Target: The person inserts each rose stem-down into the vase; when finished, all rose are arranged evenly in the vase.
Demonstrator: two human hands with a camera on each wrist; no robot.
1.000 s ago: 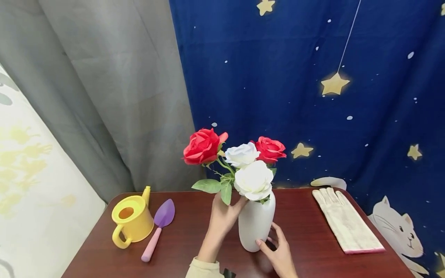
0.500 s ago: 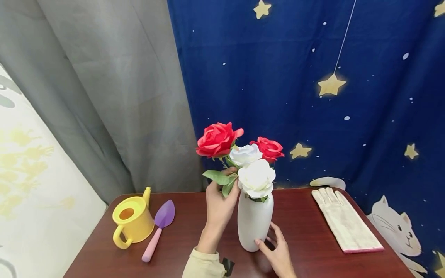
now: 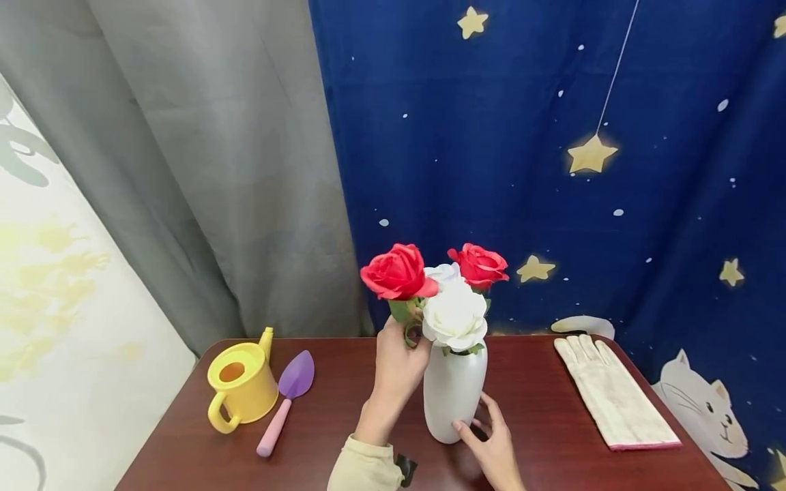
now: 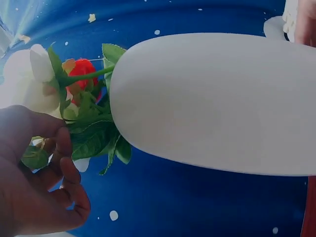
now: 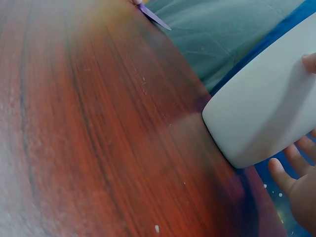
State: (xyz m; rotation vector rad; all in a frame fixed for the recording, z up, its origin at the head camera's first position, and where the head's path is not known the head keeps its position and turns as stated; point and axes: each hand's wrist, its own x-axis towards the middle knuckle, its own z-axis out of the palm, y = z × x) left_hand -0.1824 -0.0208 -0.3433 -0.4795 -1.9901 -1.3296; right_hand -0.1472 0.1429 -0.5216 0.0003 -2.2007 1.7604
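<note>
A white vase [image 3: 453,395] stands upright on the table, holding two white roses, the front white rose [image 3: 456,317] and a partly hidden one [image 3: 443,274], plus a red rose [image 3: 481,266] on the right. My left hand [image 3: 398,365] pinches the stem of another red rose [image 3: 398,273] beside the vase's mouth; its lower stem is hidden behind the hand. In the left wrist view, fingers [image 4: 64,143] curl among green leaves [image 4: 91,138]. My right hand [image 3: 494,447] grips the vase low down, thumb in front and fingers at its right side.
To the left are a yellow watering can [image 3: 243,383] and a purple trowel [image 3: 297,375] with a pink handle. White gloves [image 3: 614,392] lie at the right edge of the wooden table [image 3: 534,382]. Grey curtain [image 3: 245,170] and blue starry curtain [image 3: 491,136] hang behind.
The left-hand red rose has shifted right toward the other flowers, and its bloom rose, then dropped lower. My left hand moved up along the stem. The right hand stays on the vase.
</note>
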